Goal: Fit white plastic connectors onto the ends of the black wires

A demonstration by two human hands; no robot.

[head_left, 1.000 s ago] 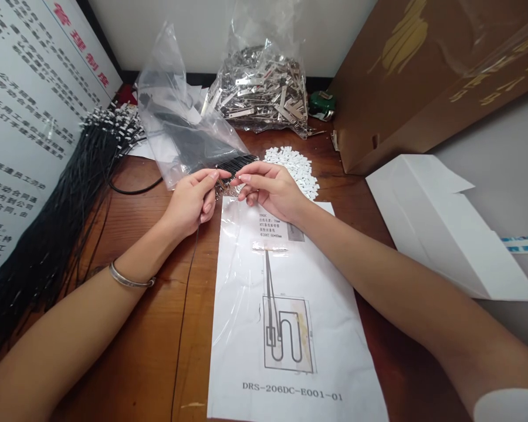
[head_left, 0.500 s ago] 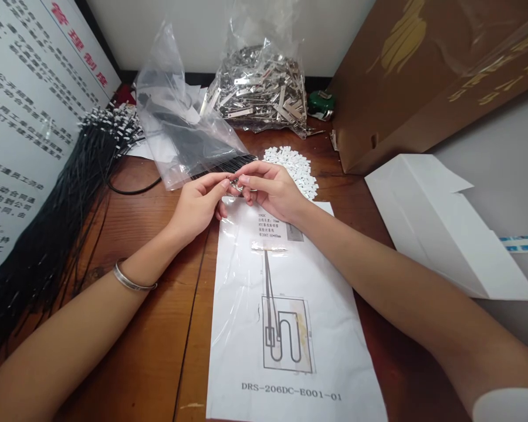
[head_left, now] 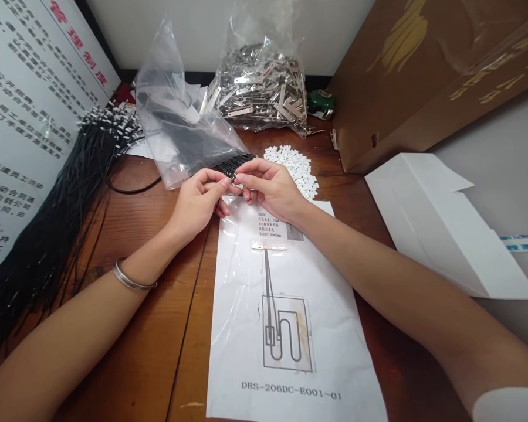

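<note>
My left hand [head_left: 198,199] is closed in a pinch above the top edge of the printed sheet, on what seems to be a thin black wire, mostly hidden by the fingers. Fingertip to fingertip with it, my right hand [head_left: 268,184] pinches a small white connector housing that barely shows. The tips of a bundle of black wires [head_left: 235,164] lie just behind both hands, coming out of a clear plastic bag [head_left: 171,111]. A pile of white connector housings [head_left: 293,170] sits beyond my right hand.
A printed drawing sheet [head_left: 286,328] lies under my forearms. Black wires with white ends [head_left: 70,193] are heaped at left. Behind stand a bag of metal clips [head_left: 261,88] and a green tape measure [head_left: 321,104]. A brown box [head_left: 405,76] and folded white card [head_left: 449,228] are at right.
My left hand has moved right and turned, bringing its fingertips against those of my right hand. My right hand has stayed almost in place, still pinching.
</note>
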